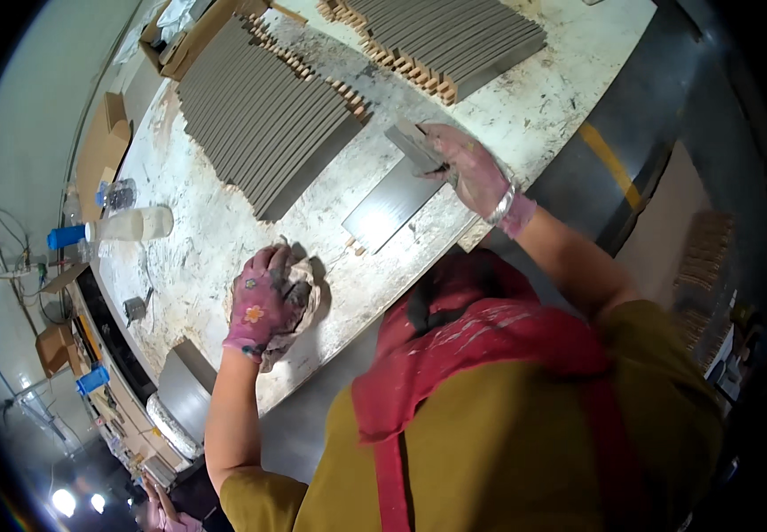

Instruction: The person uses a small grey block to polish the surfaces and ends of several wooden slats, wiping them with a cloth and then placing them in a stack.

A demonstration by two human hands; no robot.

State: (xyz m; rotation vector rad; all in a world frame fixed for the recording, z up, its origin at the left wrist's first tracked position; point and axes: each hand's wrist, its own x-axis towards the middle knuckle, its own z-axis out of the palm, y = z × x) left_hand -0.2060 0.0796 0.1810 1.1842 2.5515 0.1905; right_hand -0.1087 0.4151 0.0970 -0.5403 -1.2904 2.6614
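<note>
My left hand (261,303), in a stained pink glove with a flower print, closes over a crumpled pale rag (310,310) on the table near its front edge. In a similar pink glove, my right hand (474,170) grips a small flat grey block (413,144). It is above the far end of a smooth grey rectangular panel (390,207); whether block and panel touch, I cannot tell. The panel lies slantwise on the worn white table (348,293). Beyond it stands a long row of grey panels (263,115) with tan notched ends.
A second row of grey panels (459,35) stands farther right. On the left are a milky bottle with a blue cap (130,224), a clear bottle (117,193) and a small dark block (136,308). An open cardboard box (190,40) sits at the far left corner.
</note>
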